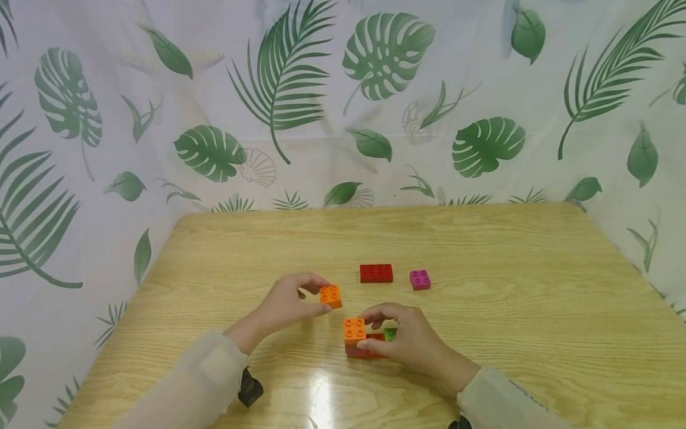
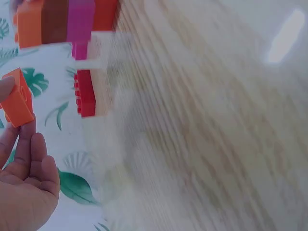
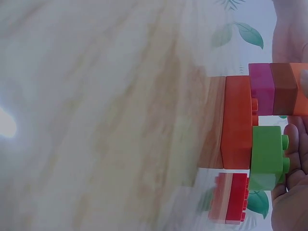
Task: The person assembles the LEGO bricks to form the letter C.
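My left hand [image 1: 295, 301] pinches a square orange toy building brick [image 1: 330, 296] between thumb and fingers, raised left of a brick stack. The held brick [image 2: 18, 98] is tilted in the left wrist view. My right hand [image 1: 409, 333] grips the stack's top orange brick [image 1: 354, 329], thumb on the near side. Below that top brick come a brown brick [image 3: 285, 89] and a purple brick [image 3: 261, 89], on one end of a long red-orange brick [image 3: 237, 122]. A green brick [image 3: 266, 156] sits on its other end, partly hidden by my right hand in the head view.
Behind the stack a long red brick [image 1: 376, 273] lies on the wooden table [image 1: 241, 238], with a square magenta brick [image 1: 420, 279] to its right. A leaf-patterned cloth [image 1: 321, 137] hangs beyond the table's far edge.
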A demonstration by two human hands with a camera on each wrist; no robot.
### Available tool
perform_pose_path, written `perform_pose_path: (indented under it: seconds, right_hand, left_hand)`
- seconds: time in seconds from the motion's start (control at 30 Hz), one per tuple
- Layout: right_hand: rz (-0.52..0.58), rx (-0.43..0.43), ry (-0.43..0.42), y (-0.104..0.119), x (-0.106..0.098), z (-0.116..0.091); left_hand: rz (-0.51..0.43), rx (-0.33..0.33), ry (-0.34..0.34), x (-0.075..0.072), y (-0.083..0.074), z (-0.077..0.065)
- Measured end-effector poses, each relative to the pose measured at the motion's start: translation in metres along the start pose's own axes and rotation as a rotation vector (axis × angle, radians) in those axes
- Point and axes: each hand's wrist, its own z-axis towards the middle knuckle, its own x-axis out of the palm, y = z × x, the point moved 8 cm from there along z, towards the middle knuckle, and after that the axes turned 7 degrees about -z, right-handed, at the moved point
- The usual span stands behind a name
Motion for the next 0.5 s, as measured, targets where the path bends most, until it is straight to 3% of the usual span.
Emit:
perform_pose_path:
  seconds: [0.3,0.5]
  right_hand:
    - [-0.009,-0.013,-0.009,0.0,0.0,0.0]
    - [-0.008,-0.029,-0.02,0.0,0.0,0.0]
  left_hand:
    - [-0.057,0.069,0.048,0.017,-0.023,-0.014]
    - [-0.026,0.086,0.076,0.028,-0.032,-0.019]
